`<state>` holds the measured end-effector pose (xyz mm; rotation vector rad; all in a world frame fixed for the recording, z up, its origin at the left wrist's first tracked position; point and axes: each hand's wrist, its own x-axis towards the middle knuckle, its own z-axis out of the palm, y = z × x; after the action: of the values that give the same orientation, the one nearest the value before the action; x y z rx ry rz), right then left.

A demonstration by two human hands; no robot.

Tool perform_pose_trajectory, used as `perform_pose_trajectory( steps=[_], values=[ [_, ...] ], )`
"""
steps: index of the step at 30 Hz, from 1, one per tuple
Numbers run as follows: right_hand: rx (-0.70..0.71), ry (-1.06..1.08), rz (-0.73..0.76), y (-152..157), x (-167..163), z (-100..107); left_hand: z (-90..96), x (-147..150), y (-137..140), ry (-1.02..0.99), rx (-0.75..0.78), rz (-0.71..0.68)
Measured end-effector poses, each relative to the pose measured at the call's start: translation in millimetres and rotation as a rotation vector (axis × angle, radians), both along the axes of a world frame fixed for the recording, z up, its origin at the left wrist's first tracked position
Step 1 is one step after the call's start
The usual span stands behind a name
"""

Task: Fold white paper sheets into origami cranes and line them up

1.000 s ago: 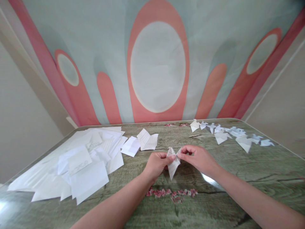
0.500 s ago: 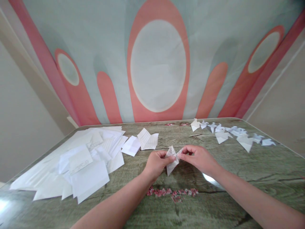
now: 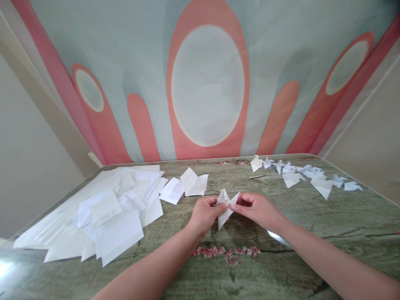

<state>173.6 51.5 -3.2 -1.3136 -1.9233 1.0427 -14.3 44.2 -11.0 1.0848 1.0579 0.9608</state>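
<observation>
A small white folded paper figure (image 3: 224,217) is held between my two hands above the middle of the table. My left hand (image 3: 204,213) pinches its left side, thumb on top. Thumb and fingers of my right hand (image 3: 254,208) close on its right part, where a pointed flap stands up beside the fingertips. Another point of the paper rises at the top, and a long tip hangs down toward the table. My fingers hide part of the folds.
A spread pile of white paper sheets (image 3: 118,237) lies at left. Beside it are a small white square (image 3: 172,191) and a creased lined sheet (image 3: 196,185). Several folded paper birds (image 3: 292,179) stand at the back right of the wood-patterned table (image 3: 343,233), before a painted wall.
My right hand has shifted its grip, its thumb now lower and nearer my left thumb. The paper's right flap now points up more steeply.
</observation>
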Motion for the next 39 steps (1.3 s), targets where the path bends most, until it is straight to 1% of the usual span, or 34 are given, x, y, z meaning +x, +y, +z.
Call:
perform_pose_trajectory(
  steps=[4,9,12,14,18,25,28,31,34,36,39],
  values=[
    [0.017,0.006,-0.021,0,0,-3,-0.1,1,-1,-0.014,-0.010,0.014],
    [0.050,0.019,-0.057,-3,0,8,-0.8,1,0,0.010,-0.020,0.015],
    [0.082,-0.015,-0.088,-4,0,14,-0.5,0,0,0.012,-0.039,0.010],
    [0.075,-0.033,-0.085,-4,0,15,-0.1,-1,1,0.008,-0.052,0.016],
    [0.043,-0.043,-0.074,-4,0,13,-0.7,-3,3,0.020,-0.048,0.032],
    [0.004,0.023,-0.048,-2,0,8,-3.5,-2,4,0.060,-0.003,0.056],
    [-0.007,0.086,-0.029,-1,0,6,-2.8,-2,3,0.062,0.009,0.061],
    [-0.050,0.171,-0.015,-1,-3,3,-2.3,-1,2,0.070,0.020,0.067],
    [-0.093,0.196,-0.023,-3,-6,0,-3.2,1,1,0.072,0.039,0.064],
    [-0.077,0.175,-0.041,-4,-8,-2,-4.2,2,0,0.075,0.065,0.057],
    [-0.016,0.123,-0.074,-6,-9,-1,-4.7,3,-1,0.081,0.089,0.053]
  ],
)
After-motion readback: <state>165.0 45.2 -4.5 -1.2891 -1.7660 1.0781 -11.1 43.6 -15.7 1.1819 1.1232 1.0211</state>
